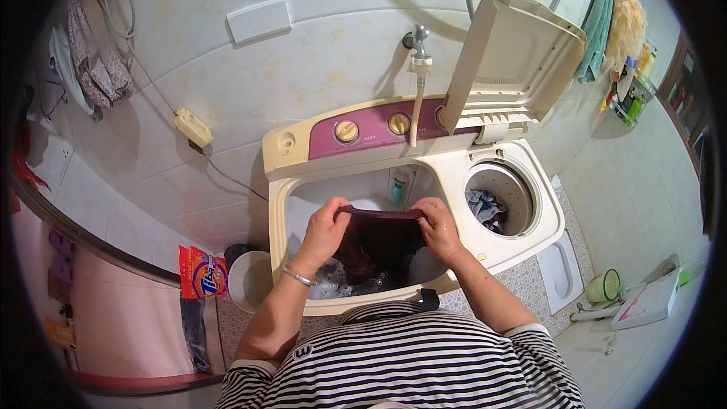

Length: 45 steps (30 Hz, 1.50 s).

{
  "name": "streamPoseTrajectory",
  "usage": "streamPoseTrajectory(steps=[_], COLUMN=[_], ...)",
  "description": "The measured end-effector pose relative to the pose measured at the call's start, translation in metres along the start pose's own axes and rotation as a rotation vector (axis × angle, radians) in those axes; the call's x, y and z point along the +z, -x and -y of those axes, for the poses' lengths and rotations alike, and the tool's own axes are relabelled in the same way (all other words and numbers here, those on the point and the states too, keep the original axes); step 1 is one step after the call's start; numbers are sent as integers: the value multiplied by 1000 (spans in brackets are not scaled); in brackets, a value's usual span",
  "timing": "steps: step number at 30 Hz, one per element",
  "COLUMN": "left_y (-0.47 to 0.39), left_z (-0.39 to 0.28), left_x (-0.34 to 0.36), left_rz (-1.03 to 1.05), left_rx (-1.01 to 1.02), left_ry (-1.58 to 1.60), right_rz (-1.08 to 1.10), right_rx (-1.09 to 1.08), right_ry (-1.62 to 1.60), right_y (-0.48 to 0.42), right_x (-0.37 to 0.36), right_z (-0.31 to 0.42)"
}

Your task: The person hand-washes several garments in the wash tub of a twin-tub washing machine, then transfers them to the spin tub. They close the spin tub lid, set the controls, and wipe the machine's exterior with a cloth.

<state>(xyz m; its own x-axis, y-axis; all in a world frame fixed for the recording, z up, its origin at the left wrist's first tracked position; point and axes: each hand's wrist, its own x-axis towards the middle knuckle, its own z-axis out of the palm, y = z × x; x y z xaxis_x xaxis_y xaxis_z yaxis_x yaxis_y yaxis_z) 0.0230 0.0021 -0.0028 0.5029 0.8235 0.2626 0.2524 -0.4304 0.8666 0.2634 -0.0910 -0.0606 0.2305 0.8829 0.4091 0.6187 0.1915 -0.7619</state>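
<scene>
Over the wash tub of a twin-tub washing machine [277, 227], a dark maroon wet garment [380, 238] is stretched by its top edge. My left hand [326, 227] grips one end of that edge, and my right hand [437, 226] grips the other. The garment's lower part hangs towards sudsy water [341, 284] in the tub; whether it touches the water is hard to tell. To the right, the round spin tub [517, 199] holds crumpled clothes [485, 207], and its lid [522, 62] stands raised.
A hose hangs from the wall tap [419, 40] above the control panel [369, 125]. Left of the machine are a pale bucket [250, 281] and a red detergent bag [203, 272]. A squat toilet [559, 272] lies at the right, near a green basket [603, 287].
</scene>
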Motion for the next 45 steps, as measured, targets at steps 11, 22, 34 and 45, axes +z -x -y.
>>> streamPoseTrajectory(steps=[11,22,34,45], left_y=[-10,3,27,-4], left_z=[-34,-21,21,-2], left_x=[-23,-4,10,-31], left_rz=[-116,-278,-189,-244], left_rx=[122,154,-460,-148], left_ry=[-93,-343,925,942], right_rz=[344,631,52,-446], right_rx=[237,882,597,403], right_ry=[-280,-819,-406,-489], right_y=[-17,32,15,-75], right_x=[-12,19,21,-63], right_z=[15,-4,-43,-7])
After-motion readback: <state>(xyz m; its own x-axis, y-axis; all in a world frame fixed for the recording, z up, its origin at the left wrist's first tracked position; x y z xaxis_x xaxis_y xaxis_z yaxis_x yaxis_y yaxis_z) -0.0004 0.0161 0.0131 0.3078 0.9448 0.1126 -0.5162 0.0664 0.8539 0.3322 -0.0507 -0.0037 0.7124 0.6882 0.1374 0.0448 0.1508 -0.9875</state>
